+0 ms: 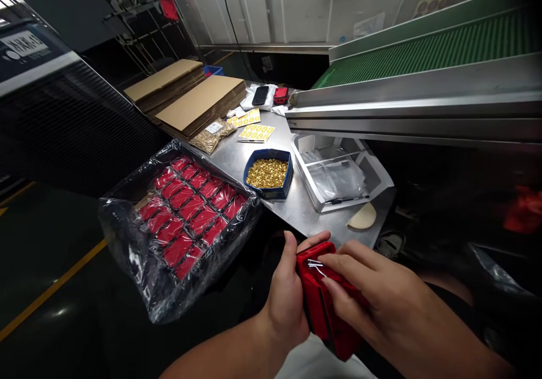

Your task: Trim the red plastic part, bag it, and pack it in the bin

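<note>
Head view — what is held?
— A red case (324, 305) is gripped between the left hand (288, 303) and right hand (381, 300); right fingertips (328, 269) are pressed on its small metal clip (315, 265).
— Surroundings?
— A blue tub (288, 182) of gold pieces is noted beyond the hands.

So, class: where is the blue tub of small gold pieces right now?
In the head view the blue tub sits mid-frame on the steel table, between the bagged tray of red boxes to its left and the clear plastic tray to its right.
</note>
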A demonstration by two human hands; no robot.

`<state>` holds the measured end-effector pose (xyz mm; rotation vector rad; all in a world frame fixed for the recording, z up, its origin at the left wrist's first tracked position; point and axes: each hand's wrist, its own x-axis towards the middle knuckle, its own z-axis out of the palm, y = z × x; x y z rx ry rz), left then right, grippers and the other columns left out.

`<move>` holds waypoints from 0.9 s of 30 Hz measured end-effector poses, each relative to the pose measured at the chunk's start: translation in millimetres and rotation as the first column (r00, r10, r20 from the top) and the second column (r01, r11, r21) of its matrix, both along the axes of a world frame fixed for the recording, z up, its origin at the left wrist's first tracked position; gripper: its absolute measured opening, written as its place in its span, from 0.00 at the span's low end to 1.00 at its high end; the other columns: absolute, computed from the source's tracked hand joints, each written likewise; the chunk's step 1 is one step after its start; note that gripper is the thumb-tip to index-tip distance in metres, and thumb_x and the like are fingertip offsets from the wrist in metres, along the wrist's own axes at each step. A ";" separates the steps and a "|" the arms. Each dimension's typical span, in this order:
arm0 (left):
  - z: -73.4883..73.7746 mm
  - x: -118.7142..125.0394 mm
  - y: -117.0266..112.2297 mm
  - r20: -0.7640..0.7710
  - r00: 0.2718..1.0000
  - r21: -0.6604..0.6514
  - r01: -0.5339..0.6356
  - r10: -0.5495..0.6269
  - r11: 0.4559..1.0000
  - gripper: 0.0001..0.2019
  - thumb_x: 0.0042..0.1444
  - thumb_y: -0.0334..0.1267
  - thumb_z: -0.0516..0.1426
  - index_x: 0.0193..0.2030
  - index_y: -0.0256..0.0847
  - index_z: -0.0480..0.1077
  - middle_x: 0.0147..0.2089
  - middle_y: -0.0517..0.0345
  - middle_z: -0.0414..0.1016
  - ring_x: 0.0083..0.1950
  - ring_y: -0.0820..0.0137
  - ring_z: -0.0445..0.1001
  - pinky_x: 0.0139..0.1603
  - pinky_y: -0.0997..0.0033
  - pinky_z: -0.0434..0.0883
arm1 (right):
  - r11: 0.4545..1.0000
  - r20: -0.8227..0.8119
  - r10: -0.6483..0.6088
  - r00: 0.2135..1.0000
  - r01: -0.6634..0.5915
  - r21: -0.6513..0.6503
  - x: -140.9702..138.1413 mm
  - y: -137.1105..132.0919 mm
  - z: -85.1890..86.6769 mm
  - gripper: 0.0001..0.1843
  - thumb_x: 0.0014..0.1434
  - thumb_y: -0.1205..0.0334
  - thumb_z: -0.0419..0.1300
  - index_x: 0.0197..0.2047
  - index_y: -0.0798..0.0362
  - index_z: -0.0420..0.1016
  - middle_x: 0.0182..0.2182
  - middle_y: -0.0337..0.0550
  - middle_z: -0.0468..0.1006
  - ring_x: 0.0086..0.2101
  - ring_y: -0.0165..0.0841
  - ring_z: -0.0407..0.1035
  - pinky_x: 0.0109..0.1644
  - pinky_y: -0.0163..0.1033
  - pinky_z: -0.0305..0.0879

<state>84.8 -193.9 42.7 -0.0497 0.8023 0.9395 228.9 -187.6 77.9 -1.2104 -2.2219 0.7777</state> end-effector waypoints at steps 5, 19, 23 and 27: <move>-1.4 0.2 -1.2 -0.001 0.997 0.024 0.076 -0.076 0.997 0.36 0.63 0.64 0.45 0.61 0.33 0.67 0.52 0.41 0.76 0.53 0.54 0.76 0.57 0.59 0.70 | 0.994 0.016 0.100 0.995 -0.099 -0.038 8.6 9.9 8.3 0.06 0.65 0.60 0.53 0.39 0.46 0.71 0.35 0.39 0.75 0.32 0.28 0.73 0.33 0.32 0.72; -0.1 2.1 1.0 -0.040 0.998 0.058 0.040 -0.038 0.998 0.38 0.62 0.66 0.43 0.60 0.33 0.68 0.45 0.40 0.78 0.50 0.53 0.76 0.58 0.54 0.67 | 0.978 -0.147 -0.177 0.973 0.158 -0.135 -0.9 -19.2 -14.2 0.07 0.62 0.60 0.57 0.44 0.42 0.72 0.32 0.36 0.75 0.28 0.26 0.73 0.28 0.28 0.72; 1.1 1.9 0.7 -0.050 0.998 0.072 0.041 -0.038 0.997 0.38 0.62 0.66 0.41 0.60 0.33 0.67 0.47 0.40 0.77 0.51 0.52 0.75 0.58 0.54 0.67 | 0.970 -0.146 -0.217 0.965 0.196 -0.147 -4.3 -17.8 -11.3 0.05 0.61 0.59 0.58 0.41 0.43 0.74 0.30 0.36 0.76 0.26 0.26 0.72 0.26 0.27 0.71; -0.1 3.5 0.5 -0.086 0.995 0.115 0.050 -0.040 0.992 0.38 0.63 0.65 0.41 0.60 0.32 0.67 0.45 0.39 0.77 0.52 0.52 0.74 0.58 0.56 0.67 | 0.961 -0.165 -0.227 0.960 0.193 -0.199 -5.1 -16.4 -9.3 0.05 0.61 0.59 0.58 0.40 0.44 0.75 0.30 0.36 0.77 0.26 0.26 0.73 0.26 0.28 0.71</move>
